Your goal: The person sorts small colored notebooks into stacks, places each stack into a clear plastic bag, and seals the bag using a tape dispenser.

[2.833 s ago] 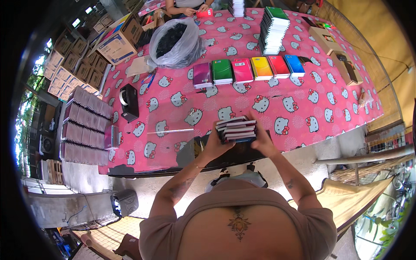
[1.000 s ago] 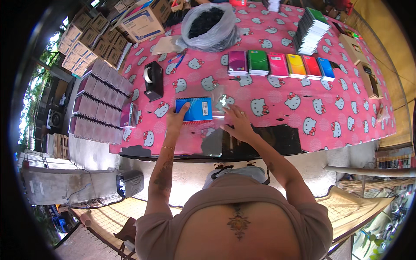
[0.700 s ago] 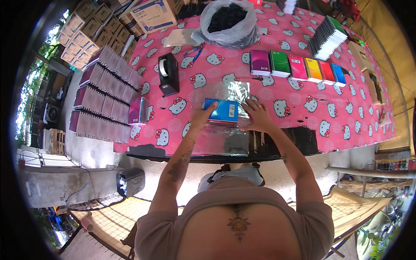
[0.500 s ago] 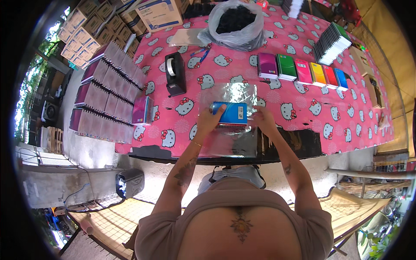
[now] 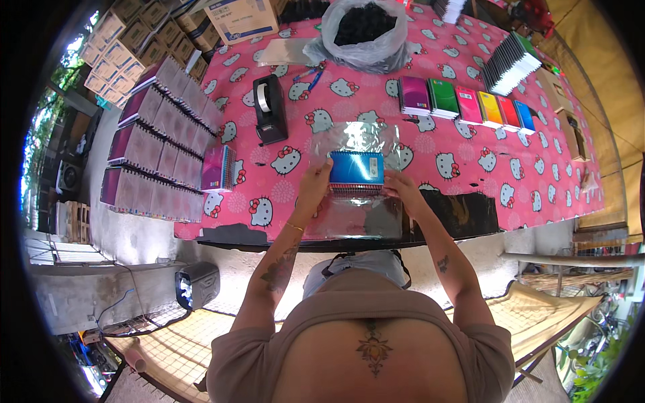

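Observation:
A small stack of spiral notebooks with a blue cover (image 5: 356, 166) on top lies near the table's front edge, on a clear shiny plastic sheet (image 5: 356, 218). My left hand (image 5: 316, 183) is closed on the stack's left edge, thumb along the cover's side. From the opposite side, my right hand (image 5: 402, 186) pinches the lower right corner. Wire binding shows along the near edge of the stack. Beyond my left hand stands a black tape dispenser (image 5: 270, 111) with a pale roll. The undersides of both hands' grips are hidden.
Rows of stacked purple notebooks (image 5: 151, 144) fill the left end, beside brown cartons (image 5: 117, 57). A row of coloured notebooks (image 5: 468, 105) and a tall notebook stack (image 5: 509, 65) stand right. At the back sits a plastic bag (image 5: 366, 40) of black material. Pens (image 5: 314, 79) lie near it.
My left hand has slid off the cover to the stack's left edge. My right hand has come in from the plastic to its lower right corner. More of the binding edge shows.

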Demonstrator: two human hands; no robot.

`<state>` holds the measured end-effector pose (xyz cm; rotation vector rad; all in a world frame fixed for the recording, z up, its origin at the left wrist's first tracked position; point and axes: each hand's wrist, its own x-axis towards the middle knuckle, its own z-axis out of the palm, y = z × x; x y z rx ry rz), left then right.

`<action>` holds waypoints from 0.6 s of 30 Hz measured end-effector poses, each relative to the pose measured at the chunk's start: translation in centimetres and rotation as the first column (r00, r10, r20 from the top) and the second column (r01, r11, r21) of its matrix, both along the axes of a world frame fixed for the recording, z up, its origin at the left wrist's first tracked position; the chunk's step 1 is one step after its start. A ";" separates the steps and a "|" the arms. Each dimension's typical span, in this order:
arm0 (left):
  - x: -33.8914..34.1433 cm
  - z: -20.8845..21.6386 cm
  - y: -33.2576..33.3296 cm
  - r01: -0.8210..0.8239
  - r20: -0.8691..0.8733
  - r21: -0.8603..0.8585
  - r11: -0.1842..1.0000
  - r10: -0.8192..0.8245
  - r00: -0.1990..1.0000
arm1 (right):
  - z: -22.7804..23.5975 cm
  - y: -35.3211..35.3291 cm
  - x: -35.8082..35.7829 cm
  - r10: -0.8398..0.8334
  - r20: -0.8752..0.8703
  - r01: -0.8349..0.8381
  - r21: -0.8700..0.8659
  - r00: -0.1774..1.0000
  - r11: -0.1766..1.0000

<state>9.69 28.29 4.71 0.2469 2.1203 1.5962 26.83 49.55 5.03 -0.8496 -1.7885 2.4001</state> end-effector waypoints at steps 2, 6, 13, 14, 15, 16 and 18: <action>-0.1 -0.8 -0.7 -0.054 0.088 0.099 0.994 0.045 0.995 | -0.4 -0.2 -0.2 -0.050 -0.009 0.049 -0.041 0.999 0.998; 2.9 2.8 -4.2 0.239 -0.265 -0.168 0.956 -0.277 0.924 | -2.6 0.1 4.4 0.205 -0.049 -0.113 0.701 0.978 0.704; 2.6 -0.2 -7.1 0.525 -0.592 -0.407 0.748 -0.653 0.472 | -0.8 -2.0 4.8 0.428 0.025 -0.233 0.866 0.903 0.442; 2.4 -0.1 -7.0 0.534 -0.579 -0.375 0.758 -0.642 0.503 | 0.1 -2.5 4.6 0.417 0.025 -0.221 0.876 0.908 0.428; 2.2 -0.2 -7.3 0.541 -0.570 -0.359 0.760 -0.638 0.518 | 2.0 -3.2 4.4 0.409 0.025 -0.210 0.885 0.912 0.415; 1.9 -0.3 -7.9 0.547 -0.560 -0.343 0.763 -0.634 0.533 | 3.1 -3.5 4.3 0.400 0.024 -0.199 0.894 0.916 0.402; 1.7 1.0 -7.5 0.549 -0.547 -0.281 0.787 -0.601 0.582 | 3.6 -2.9 4.4 0.413 0.032 -0.214 0.890 0.910 0.402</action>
